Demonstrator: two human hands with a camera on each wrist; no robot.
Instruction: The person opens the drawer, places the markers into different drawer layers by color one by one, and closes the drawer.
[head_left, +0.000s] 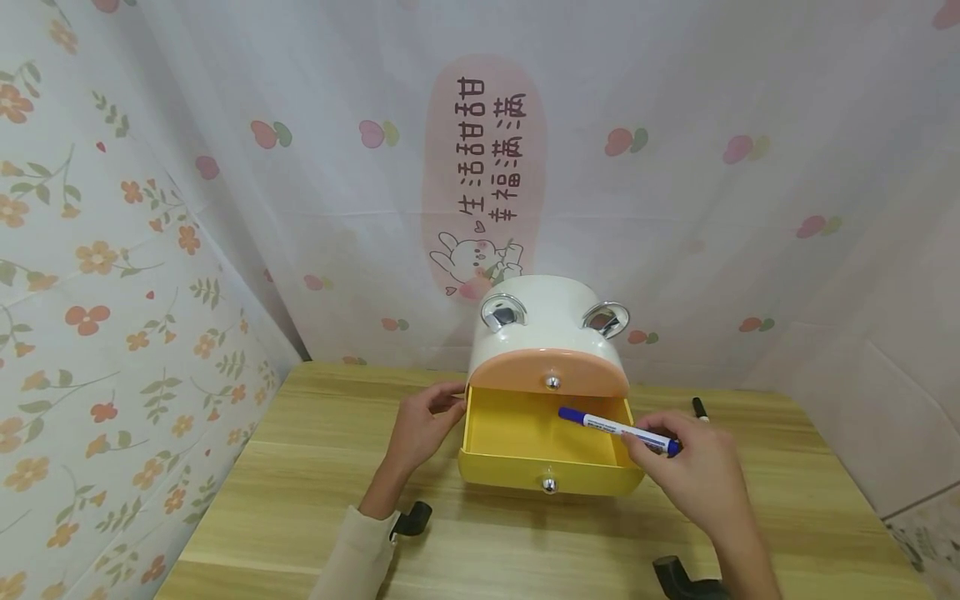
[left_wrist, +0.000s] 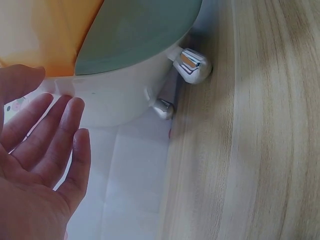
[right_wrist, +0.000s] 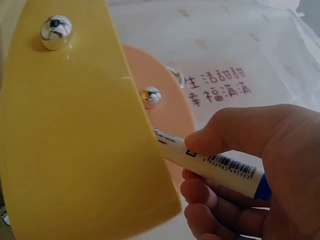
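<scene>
One capped marker [head_left: 606,425], white with blue ends, is the thing in hand, just right of the lower centre of the head view, its capped end above or inside a yellow drawer [head_left: 495,472]. Whether that end touches the drawer's floor cannot be told.

The right hand [head_left: 693,475], lower right of the frame, grips the barrel towards its rear end, thumb on one side and curled fingers on the other. The left hand [head_left: 420,429], left of centre, is relaxed and grasps nothing; its fingers are loosely extended beside the box [head_left: 551,321], though whether the thumb touches the wall is unclear.

The marker should be light and stiff, probably plastic, hard to damage but smooth enough to twist in a loose pinch and roll once laid flat. The bare barrel looks the best place to hold; pulling on the cap could slip it off. The drawer seems thin-walled and light, with a slick round knob [head_left: 550,484] low in its front, best pinched from both sides. The box looks like glossy plastic and might slide on the table [head_left: 300,467] unless steadied at its side.
</scene>
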